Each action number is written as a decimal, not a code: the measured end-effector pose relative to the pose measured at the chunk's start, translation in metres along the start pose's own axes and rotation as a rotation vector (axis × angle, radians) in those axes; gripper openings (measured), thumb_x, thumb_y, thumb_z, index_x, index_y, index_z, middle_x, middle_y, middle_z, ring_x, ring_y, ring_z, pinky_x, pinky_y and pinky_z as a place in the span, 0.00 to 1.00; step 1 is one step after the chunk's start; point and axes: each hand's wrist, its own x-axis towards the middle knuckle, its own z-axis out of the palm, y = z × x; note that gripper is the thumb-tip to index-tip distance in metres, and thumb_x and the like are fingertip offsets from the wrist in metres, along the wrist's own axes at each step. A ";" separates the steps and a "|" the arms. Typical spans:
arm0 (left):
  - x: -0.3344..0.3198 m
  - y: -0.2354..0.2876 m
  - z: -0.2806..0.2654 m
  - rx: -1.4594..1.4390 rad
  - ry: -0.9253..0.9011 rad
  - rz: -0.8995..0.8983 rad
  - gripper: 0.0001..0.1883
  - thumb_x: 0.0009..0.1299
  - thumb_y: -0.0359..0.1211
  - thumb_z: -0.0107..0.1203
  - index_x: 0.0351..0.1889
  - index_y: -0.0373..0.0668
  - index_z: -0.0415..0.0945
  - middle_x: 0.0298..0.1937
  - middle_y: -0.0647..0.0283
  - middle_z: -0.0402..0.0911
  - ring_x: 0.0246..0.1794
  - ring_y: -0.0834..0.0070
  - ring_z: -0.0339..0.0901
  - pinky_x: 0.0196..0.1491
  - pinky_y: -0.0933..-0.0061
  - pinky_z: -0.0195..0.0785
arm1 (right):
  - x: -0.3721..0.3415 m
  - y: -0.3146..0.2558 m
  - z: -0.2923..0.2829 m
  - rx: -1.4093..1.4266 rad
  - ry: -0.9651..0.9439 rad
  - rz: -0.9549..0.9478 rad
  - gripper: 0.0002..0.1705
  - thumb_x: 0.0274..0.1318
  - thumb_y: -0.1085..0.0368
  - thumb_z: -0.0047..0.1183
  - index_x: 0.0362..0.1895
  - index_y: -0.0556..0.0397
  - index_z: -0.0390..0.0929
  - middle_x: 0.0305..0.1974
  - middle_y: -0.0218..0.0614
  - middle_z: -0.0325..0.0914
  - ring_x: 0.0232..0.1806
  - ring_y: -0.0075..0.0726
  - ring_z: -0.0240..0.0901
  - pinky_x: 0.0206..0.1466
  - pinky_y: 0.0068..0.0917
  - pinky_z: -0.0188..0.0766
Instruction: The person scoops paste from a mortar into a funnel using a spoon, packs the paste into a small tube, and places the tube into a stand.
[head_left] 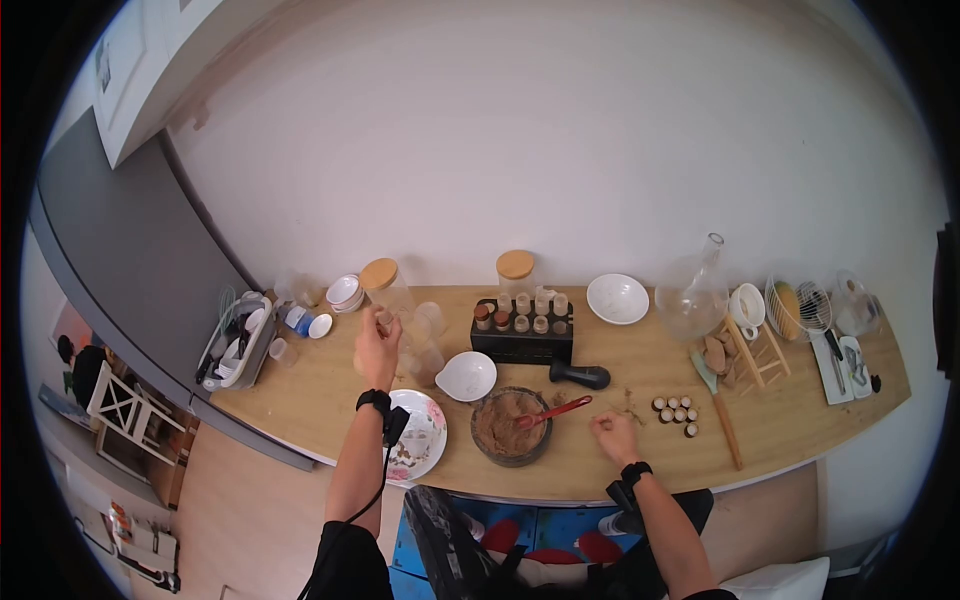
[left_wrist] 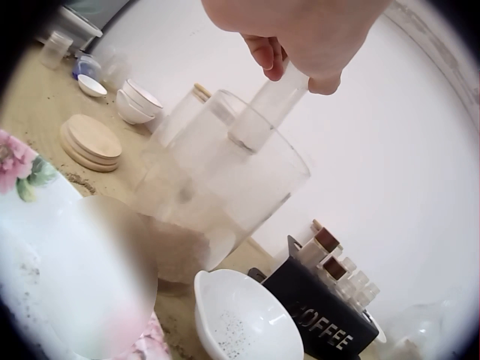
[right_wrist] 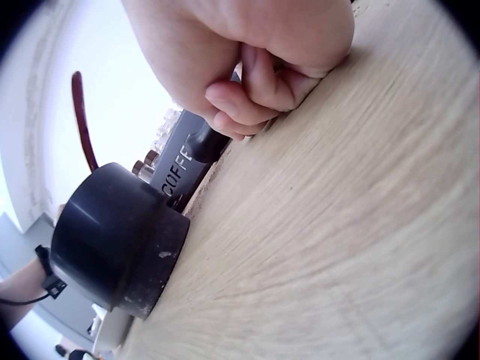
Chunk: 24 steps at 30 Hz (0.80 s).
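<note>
My left hand (head_left: 377, 345) pinches a clear tube (left_wrist: 270, 112) from above. The tube's lower end overlaps the mouth of a large clear jar (left_wrist: 259, 176), which has brown powder near its base. Beside that jar stands a white spouted bowl (head_left: 467, 377) with dark specks inside. My right hand (head_left: 613, 437) rests on the tabletop with its fingers loosely curled and nothing seen in them. To its left sits a dark round bowl (right_wrist: 112, 232) of brown powder, a red-handled spoon (head_left: 560, 410) leaning in it. Behind is a black COFFEE rack (head_left: 525, 347) of small vials.
A floral plate (head_left: 430, 450) lies at the front left edge, and a round wooden lid (left_wrist: 91, 142) near the jar. Right of the rack is a black-handled tool (head_left: 580, 376). Several small capped vials (head_left: 675, 408) and a wooden-handled spatula (head_left: 725, 425) lie farther right.
</note>
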 end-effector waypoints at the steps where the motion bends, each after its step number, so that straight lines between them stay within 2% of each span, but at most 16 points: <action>1: -0.002 0.006 -0.001 0.001 -0.002 -0.004 0.15 0.60 0.31 0.61 0.42 0.42 0.70 0.22 0.61 0.71 0.21 0.75 0.69 0.25 0.72 0.64 | 0.000 0.001 0.000 -0.001 -0.013 0.021 0.09 0.49 0.65 0.56 0.31 0.58 0.79 0.21 0.40 0.78 0.21 0.30 0.74 0.26 0.26 0.67; 3: -0.001 0.019 -0.004 -0.131 0.110 -0.009 0.14 0.60 0.32 0.61 0.40 0.41 0.69 0.22 0.61 0.71 0.21 0.75 0.69 0.26 0.72 0.64 | 0.002 0.001 0.000 -0.001 -0.029 0.044 0.09 0.49 0.65 0.56 0.31 0.58 0.79 0.21 0.41 0.79 0.21 0.30 0.74 0.26 0.26 0.68; 4: -0.001 0.008 -0.003 -0.125 0.106 -0.012 0.14 0.60 0.32 0.61 0.40 0.41 0.69 0.22 0.61 0.71 0.21 0.75 0.69 0.26 0.72 0.64 | 0.003 0.001 0.001 0.045 -0.035 0.042 0.09 0.48 0.65 0.56 0.31 0.58 0.79 0.22 0.41 0.79 0.21 0.30 0.74 0.26 0.26 0.68; 6: -0.001 -0.014 0.001 0.070 -0.041 0.124 0.15 0.61 0.32 0.61 0.43 0.41 0.68 0.23 0.62 0.72 0.21 0.74 0.70 0.26 0.72 0.64 | 0.000 0.000 -0.002 0.082 -0.045 0.037 0.09 0.48 0.65 0.56 0.31 0.58 0.79 0.22 0.41 0.79 0.21 0.30 0.75 0.26 0.26 0.68; 7: 0.001 -0.015 0.006 0.063 -0.036 0.133 0.15 0.61 0.32 0.61 0.43 0.41 0.68 0.23 0.62 0.72 0.21 0.74 0.70 0.26 0.72 0.64 | 0.000 -0.003 -0.003 0.031 -0.051 0.046 0.09 0.49 0.65 0.56 0.32 0.58 0.78 0.22 0.38 0.79 0.22 0.27 0.73 0.26 0.24 0.67; 9: -0.003 -0.002 0.003 -0.030 0.000 -0.039 0.15 0.61 0.32 0.61 0.43 0.41 0.68 0.27 0.62 0.74 0.22 0.74 0.71 0.26 0.72 0.65 | 0.000 -0.003 -0.002 -0.017 -0.054 0.064 0.08 0.51 0.66 0.56 0.32 0.59 0.78 0.22 0.35 0.79 0.22 0.23 0.72 0.26 0.22 0.66; 11: -0.005 0.013 -0.001 -0.075 0.061 -0.023 0.15 0.61 0.32 0.61 0.43 0.41 0.69 0.28 0.62 0.74 0.22 0.74 0.71 0.26 0.72 0.65 | 0.000 -0.001 0.000 0.011 -0.030 0.049 0.09 0.49 0.64 0.56 0.31 0.58 0.79 0.21 0.40 0.79 0.22 0.30 0.75 0.27 0.26 0.68; 13: -0.004 0.009 -0.003 -0.115 0.121 0.000 0.15 0.60 0.31 0.61 0.42 0.41 0.69 0.29 0.61 0.74 0.23 0.74 0.71 0.26 0.72 0.65 | 0.001 -0.003 -0.002 0.051 -0.056 0.074 0.10 0.49 0.64 0.56 0.31 0.58 0.79 0.22 0.41 0.79 0.22 0.31 0.75 0.27 0.26 0.68; 15: -0.003 -0.006 -0.001 0.099 -0.051 0.064 0.15 0.60 0.31 0.61 0.43 0.41 0.70 0.29 0.61 0.74 0.23 0.74 0.72 0.27 0.72 0.66 | -0.002 -0.003 -0.003 0.086 -0.081 0.096 0.10 0.49 0.64 0.56 0.31 0.58 0.79 0.22 0.41 0.79 0.23 0.31 0.75 0.27 0.26 0.68; 16: 0.001 -0.010 0.004 0.092 -0.047 0.075 0.15 0.60 0.31 0.61 0.43 0.41 0.70 0.29 0.61 0.74 0.23 0.74 0.72 0.27 0.72 0.66 | 0.000 -0.003 -0.003 0.019 -0.053 0.059 0.10 0.49 0.64 0.56 0.31 0.58 0.79 0.22 0.41 0.79 0.23 0.31 0.75 0.27 0.26 0.68; 19: -0.001 0.002 -0.003 -0.011 0.019 0.012 0.15 0.60 0.31 0.61 0.42 0.41 0.70 0.28 0.61 0.74 0.23 0.73 0.72 0.27 0.70 0.66 | 0.000 0.005 0.001 -0.006 -0.023 0.019 0.10 0.49 0.64 0.56 0.32 0.58 0.78 0.22 0.41 0.79 0.23 0.32 0.76 0.28 0.27 0.69; 21: 0.001 0.021 -0.009 -0.084 0.156 0.065 0.13 0.60 0.31 0.61 0.40 0.40 0.71 0.26 0.61 0.74 0.22 0.74 0.71 0.26 0.71 0.65 | 0.005 0.010 0.003 0.031 -0.026 0.002 0.10 0.49 0.64 0.56 0.32 0.58 0.78 0.22 0.42 0.79 0.23 0.32 0.76 0.28 0.27 0.69; 22: 0.002 0.011 -0.009 -0.079 0.152 0.068 0.13 0.60 0.31 0.61 0.40 0.40 0.71 0.26 0.61 0.74 0.22 0.74 0.71 0.26 0.71 0.65 | 0.008 0.012 0.006 0.069 -0.040 0.000 0.08 0.50 0.66 0.56 0.32 0.59 0.78 0.23 0.39 0.79 0.23 0.28 0.74 0.27 0.25 0.68; 24: -0.005 -0.009 -0.006 0.125 -0.002 0.068 0.12 0.60 0.30 0.61 0.39 0.39 0.71 0.25 0.60 0.74 0.21 0.74 0.70 0.25 0.72 0.64 | 0.001 0.011 0.000 0.089 -0.059 -0.002 0.07 0.51 0.68 0.55 0.32 0.59 0.78 0.23 0.37 0.79 0.23 0.25 0.73 0.27 0.23 0.67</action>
